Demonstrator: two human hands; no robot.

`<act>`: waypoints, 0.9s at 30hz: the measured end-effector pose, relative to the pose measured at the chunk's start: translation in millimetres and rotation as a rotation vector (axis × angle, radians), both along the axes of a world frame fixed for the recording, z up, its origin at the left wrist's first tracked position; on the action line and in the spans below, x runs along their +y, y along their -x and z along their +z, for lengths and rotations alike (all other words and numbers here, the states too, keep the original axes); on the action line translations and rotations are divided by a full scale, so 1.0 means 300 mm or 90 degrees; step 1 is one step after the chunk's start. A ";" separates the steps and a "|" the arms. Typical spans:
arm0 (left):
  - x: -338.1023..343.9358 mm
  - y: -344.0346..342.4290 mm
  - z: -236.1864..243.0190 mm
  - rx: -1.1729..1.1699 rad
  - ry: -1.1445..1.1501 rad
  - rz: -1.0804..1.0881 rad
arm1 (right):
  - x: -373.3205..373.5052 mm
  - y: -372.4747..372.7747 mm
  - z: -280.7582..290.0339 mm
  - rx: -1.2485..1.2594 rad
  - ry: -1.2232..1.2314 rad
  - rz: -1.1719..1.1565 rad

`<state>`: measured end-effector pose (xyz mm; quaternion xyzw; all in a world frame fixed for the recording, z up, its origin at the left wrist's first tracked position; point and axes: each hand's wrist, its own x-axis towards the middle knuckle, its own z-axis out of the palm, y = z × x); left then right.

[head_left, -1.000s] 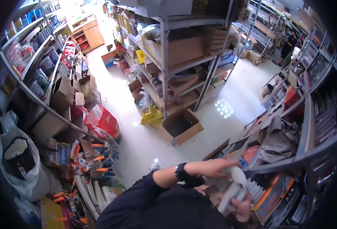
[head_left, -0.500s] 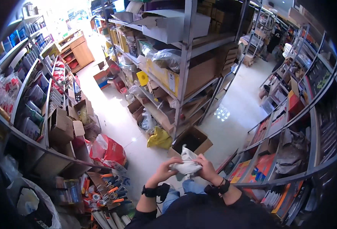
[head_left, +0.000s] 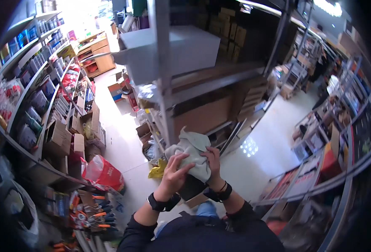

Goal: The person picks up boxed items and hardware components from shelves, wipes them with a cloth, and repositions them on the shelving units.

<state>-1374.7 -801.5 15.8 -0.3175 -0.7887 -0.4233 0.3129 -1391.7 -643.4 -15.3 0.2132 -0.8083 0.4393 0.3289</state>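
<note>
A pale grey-green folded cloth [head_left: 191,145] is held up in front of me between my two hands, against the central shelf rack. My left hand [head_left: 175,174] grips its left lower part, fingers curled over the front. On the other side my right hand [head_left: 212,166] pinches the cloth's edge. Beneath it a dark open cardboard box [head_left: 196,197] on the floor is mostly hidden by the cloth and my arms.
The metal rack [head_left: 162,84] carries a white box [head_left: 189,50] and cartons. Stocked shelves [head_left: 42,96] line the left, with a red bag [head_left: 105,174] and orange-handled rollers [head_left: 97,214] below. Aisles [head_left: 122,126] run on both sides; racks [head_left: 332,155] stand at right.
My hands have come from the lower right to the middle and then risen with the cloth, which is spread a little wider. The central rack now looks closer and larger.
</note>
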 end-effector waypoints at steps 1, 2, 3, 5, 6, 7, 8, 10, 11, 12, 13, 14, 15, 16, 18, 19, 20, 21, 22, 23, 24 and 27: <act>0.047 0.047 0.007 0.014 0.036 0.045 | 0.042 0.065 0.010 0.038 -0.014 0.017; 0.102 0.096 0.006 0.026 0.057 0.086 | 0.087 0.133 0.008 0.055 -0.025 -0.001; 0.143 0.143 0.004 0.038 0.080 0.131 | 0.133 0.203 0.021 0.055 -0.029 0.022; 0.215 0.257 0.005 0.059 0.119 0.197 | 0.206 0.358 0.049 0.195 -0.163 -0.007; 0.237 0.300 -0.003 0.082 0.164 0.237 | 0.223 0.418 0.051 0.206 -0.172 -0.011; 0.251 0.339 -0.034 0.075 0.167 0.259 | 0.229 0.479 0.035 0.205 -0.168 0.011; 0.260 0.376 -0.080 0.023 0.201 0.284 | 0.231 0.537 0.002 0.137 -0.200 0.021; 0.297 0.437 -0.211 -0.036 0.313 0.352 | 0.248 0.643 -0.170 0.101 -0.271 -0.034; 0.311 0.444 -0.292 -0.039 0.313 0.365 | 0.251 0.647 -0.246 0.104 -0.270 -0.021; 0.320 0.437 -0.374 -0.076 0.299 0.379 | 0.250 0.635 -0.314 0.062 -0.292 0.016; 0.325 0.429 -0.418 -0.111 0.285 0.389 | 0.255 0.625 -0.361 0.020 -0.314 0.050; 0.325 0.425 -0.430 -0.107 0.285 0.396 | 0.271 0.625 -0.391 0.026 -0.313 0.054; 0.322 0.423 -0.428 -0.110 0.249 0.373 | 0.285 0.631 -0.409 0.051 -0.296 0.070; 0.325 0.432 -0.424 -0.111 0.212 0.348 | 0.296 0.651 -0.423 0.077 -0.280 0.084; 0.358 0.464 -0.323 -0.030 0.206 0.363 | 0.282 0.678 -0.273 0.008 -0.006 0.119; 0.381 0.467 -0.243 0.049 0.201 0.365 | 0.277 0.675 -0.188 -0.069 0.267 0.139; 0.393 0.470 -0.138 0.058 0.184 0.362 | 0.273 0.689 -0.123 -0.074 0.269 0.147; 0.399 0.488 -0.118 0.057 0.183 0.368 | 0.282 0.709 -0.059 -0.151 0.305 0.170; 0.411 0.513 -0.104 0.048 0.165 0.374 | 0.299 0.723 -0.027 -0.225 0.341 0.187; 0.432 0.536 -0.099 0.043 0.145 0.372 | 0.318 0.748 -0.100 -0.219 0.340 0.182; 0.460 0.553 -0.157 0.031 0.174 0.374 | 0.348 0.786 -0.233 -0.238 0.289 0.097; 0.415 0.509 -0.367 -0.048 0.227 0.321 | 0.340 0.678 -0.299 -0.284 0.197 0.129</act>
